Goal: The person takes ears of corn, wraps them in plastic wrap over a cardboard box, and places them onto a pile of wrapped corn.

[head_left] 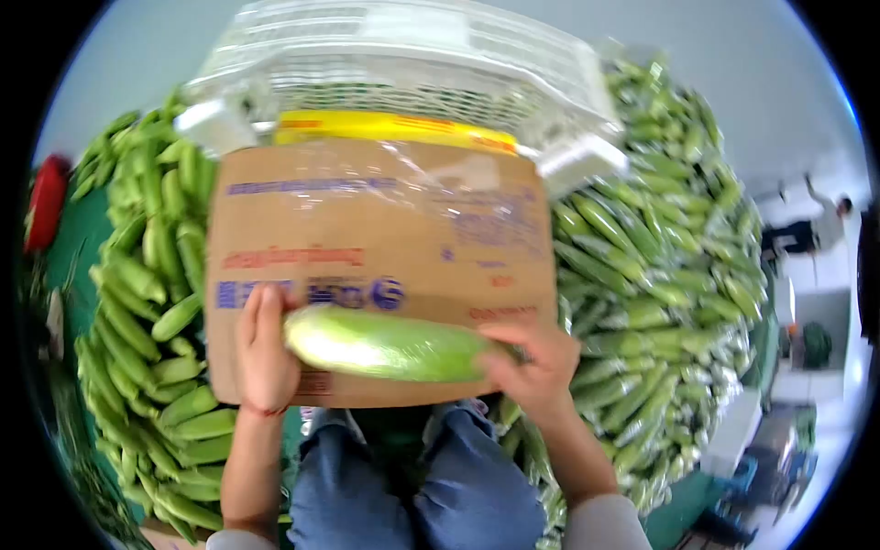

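Observation:
A long pale green gourd [394, 346] lies level above the cardboard surface [385, 225] in front of me, slightly blurred. My right hand [532, 362] is closed around its right end. At the other end, my left hand [266, 353] has its fingers stretched upward over the cardboard, right beside the gourd's tip. I cannot tell whether it touches the gourd. Shine on the gourd hints at clear film, though the blur hides its edges. The cardboard bears blue and red print and glossy clear patches.
A white plastic crate [412, 64] stands behind the cardboard, with a yellow strip [394, 128] between them. Unwrapped gourds [137, 321] are heaped on the left. Film-wrapped gourds [642, 302] pile up on the right. Another person [811, 229] is at the far right.

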`<move>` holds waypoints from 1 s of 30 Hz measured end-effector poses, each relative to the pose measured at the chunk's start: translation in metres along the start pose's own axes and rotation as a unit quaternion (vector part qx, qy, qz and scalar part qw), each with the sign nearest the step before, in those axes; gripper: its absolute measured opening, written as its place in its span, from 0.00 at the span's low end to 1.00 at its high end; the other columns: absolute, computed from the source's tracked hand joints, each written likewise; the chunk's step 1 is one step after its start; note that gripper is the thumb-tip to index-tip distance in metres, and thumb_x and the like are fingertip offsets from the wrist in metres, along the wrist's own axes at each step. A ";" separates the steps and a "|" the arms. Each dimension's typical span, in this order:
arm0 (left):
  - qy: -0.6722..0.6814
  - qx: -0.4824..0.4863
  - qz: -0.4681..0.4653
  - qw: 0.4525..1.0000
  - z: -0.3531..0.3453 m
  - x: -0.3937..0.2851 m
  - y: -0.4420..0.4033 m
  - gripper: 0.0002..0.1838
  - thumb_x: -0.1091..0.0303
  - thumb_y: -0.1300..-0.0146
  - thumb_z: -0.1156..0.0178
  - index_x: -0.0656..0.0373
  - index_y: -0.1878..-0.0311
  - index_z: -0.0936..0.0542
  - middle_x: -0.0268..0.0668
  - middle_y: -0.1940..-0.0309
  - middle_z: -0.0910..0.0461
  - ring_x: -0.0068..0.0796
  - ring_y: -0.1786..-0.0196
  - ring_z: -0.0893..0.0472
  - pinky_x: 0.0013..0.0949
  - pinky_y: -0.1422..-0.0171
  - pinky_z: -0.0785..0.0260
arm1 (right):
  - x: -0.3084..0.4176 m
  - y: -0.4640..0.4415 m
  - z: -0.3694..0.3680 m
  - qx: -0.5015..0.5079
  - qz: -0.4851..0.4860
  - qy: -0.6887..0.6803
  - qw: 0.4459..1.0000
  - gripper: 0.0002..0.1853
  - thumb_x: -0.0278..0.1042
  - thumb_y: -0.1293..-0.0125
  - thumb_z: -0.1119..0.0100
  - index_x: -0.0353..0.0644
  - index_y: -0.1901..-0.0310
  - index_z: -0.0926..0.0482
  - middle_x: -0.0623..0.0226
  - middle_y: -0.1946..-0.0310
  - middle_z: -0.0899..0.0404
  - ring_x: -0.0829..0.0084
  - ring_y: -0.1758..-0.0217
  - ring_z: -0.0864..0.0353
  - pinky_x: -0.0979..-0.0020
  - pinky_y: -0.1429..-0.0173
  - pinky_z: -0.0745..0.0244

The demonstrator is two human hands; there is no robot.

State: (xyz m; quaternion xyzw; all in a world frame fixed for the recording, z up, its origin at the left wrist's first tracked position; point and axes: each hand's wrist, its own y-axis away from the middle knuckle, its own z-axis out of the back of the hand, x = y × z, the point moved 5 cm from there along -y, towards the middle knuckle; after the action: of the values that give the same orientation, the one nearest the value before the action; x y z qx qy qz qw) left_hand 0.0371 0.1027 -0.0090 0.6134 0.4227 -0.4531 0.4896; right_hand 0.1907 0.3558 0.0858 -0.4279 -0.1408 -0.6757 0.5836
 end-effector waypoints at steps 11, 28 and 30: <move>-0.284 0.364 -0.145 0.875 -0.060 -0.015 0.073 0.59 0.24 0.45 0.46 0.73 0.29 0.43 0.55 0.41 0.26 0.48 0.39 0.23 0.42 0.36 0.32 | -0.031 -0.009 0.008 -0.264 -0.117 -0.639 0.713 0.27 0.55 0.26 0.50 0.47 0.35 0.39 0.69 0.80 0.30 0.71 0.77 0.25 0.61 0.63 0.21; -0.555 0.213 -0.298 0.747 -0.037 -0.021 0.058 0.34 0.65 0.42 0.36 0.59 0.31 0.31 0.53 0.30 0.37 0.56 0.29 0.36 0.49 0.27 0.42 | -0.210 0.402 0.347 -0.134 -0.473 0.634 0.597 0.26 0.33 0.32 0.43 0.35 0.34 0.31 0.46 0.33 0.33 0.51 0.31 0.33 0.56 0.28 0.38; -0.592 0.132 -0.296 0.737 -0.011 -0.019 0.039 0.35 0.62 0.43 0.34 0.57 0.31 0.31 0.54 0.29 0.38 0.56 0.28 0.37 0.48 0.26 0.44 | -0.219 0.312 0.291 -0.222 -0.382 0.398 0.804 0.20 0.30 0.34 0.42 0.37 0.41 0.24 0.53 0.37 0.27 0.52 0.32 0.32 0.58 0.29 0.37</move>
State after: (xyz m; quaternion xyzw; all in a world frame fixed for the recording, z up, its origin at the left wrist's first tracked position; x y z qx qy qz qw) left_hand 0.0718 0.1062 0.0191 0.1234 0.1433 -0.8986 0.3958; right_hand 0.5841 0.6152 -0.0004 -0.1506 0.1056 -0.9677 0.1723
